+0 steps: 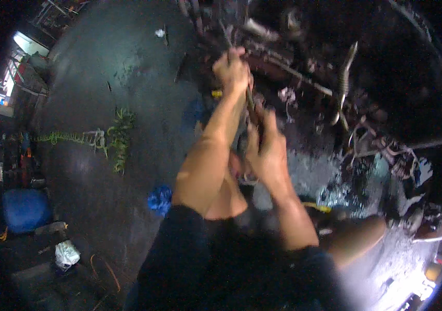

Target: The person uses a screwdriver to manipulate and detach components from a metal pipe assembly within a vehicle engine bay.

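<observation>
Dark floor (86, 176) spreads beside the left hand (234, 72) gripping a rod (250, 100)

Looks like a mechanical repair workshop, dim and cluttered. Shows a dark, blotched floor (138, 83) toward 10 o'clock, a coiled green hose (58, 136) at 9 o'clock and a metal coil spring (344, 83) at 2 o'clock. Has a long metal bar (303, 80) between 1 and 2 o'clock, jumbled metal parts (399, 165) at 3 o'clock and, between 8 and 9 o'clock, a plain blue seat (26, 210).
</observation>
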### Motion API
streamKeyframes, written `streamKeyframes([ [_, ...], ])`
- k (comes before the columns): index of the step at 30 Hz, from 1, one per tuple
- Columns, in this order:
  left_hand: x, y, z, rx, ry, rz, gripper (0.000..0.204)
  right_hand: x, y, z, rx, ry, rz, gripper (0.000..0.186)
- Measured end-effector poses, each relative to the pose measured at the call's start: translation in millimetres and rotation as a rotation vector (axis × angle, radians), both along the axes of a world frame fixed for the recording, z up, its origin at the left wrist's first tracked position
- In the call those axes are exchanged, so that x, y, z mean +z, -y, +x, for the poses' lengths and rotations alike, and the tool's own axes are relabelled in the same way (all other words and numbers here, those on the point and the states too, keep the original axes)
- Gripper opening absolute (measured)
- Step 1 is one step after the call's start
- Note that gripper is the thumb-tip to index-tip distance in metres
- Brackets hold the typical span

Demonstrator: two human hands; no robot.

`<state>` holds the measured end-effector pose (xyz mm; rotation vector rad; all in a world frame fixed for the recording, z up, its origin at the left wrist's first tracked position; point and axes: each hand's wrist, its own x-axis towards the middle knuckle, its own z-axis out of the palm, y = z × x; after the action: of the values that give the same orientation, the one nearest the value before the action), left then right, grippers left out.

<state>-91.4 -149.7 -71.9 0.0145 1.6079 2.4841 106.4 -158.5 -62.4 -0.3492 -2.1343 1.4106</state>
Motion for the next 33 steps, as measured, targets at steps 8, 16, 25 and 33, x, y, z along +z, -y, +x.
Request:
streamKeyframes([
  [8,16.7,-15.4,27.3,0.014,0.124,0.079,0.031,5.1,-22.1,8.1,-0.001,0.099,-0.037,0.039],
  [16,-0.1,16.2,-0.8,-0.071,0.121,0.215,0.029,12.1,-11.3,3.6,0.18,0.076,-0.017,0.052],
  [25,16.0,17.4,-107.1,0.158,-0.678,-0.527,0.022,14.1,-86.4,132.8,0.03,0.345,-0.017,0.045],
  [33,-1.6,26.2,-187.5,0.186,-0.782,-0.838,0.027,-5.2,-155.4,253.8,0.075,0.784,0.218,0.04],
])
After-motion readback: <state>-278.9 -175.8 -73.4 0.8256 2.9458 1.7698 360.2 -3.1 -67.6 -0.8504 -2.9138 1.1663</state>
